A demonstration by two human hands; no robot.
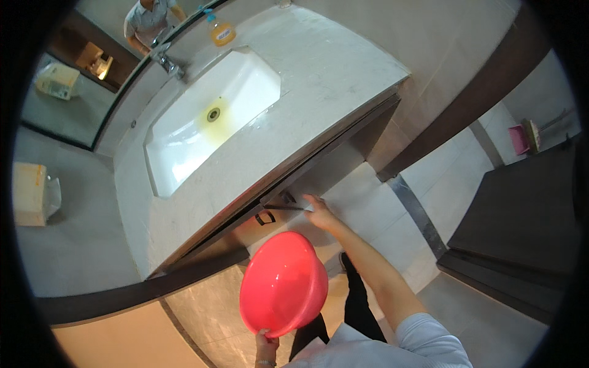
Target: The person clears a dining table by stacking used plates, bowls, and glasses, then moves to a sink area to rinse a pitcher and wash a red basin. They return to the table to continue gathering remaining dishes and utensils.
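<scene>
A red plastic basin [280,280] hangs tilted in front of the vanity cabinet, and its inside looks bare. My left hand [268,341] grips its rim at the lower end. Beyond the basin, my right hand [320,214] reaches to the free edge of a cabinet door [287,208] that stands ajar under the counter. The fingers of that hand are spread apart at the door's edge; whether they touch it is hard to see. A dark handle [265,218] shows on the cabinet front near the basin.
Above the cabinet, a grey stone counter [317,83] holds a white sink [248,87] with a chrome faucet [169,64]. A soap pump bottle [222,33] stands behind it. A tissue pack [30,195] is at left. A pink dustpan [519,139] lies beyond the doorway.
</scene>
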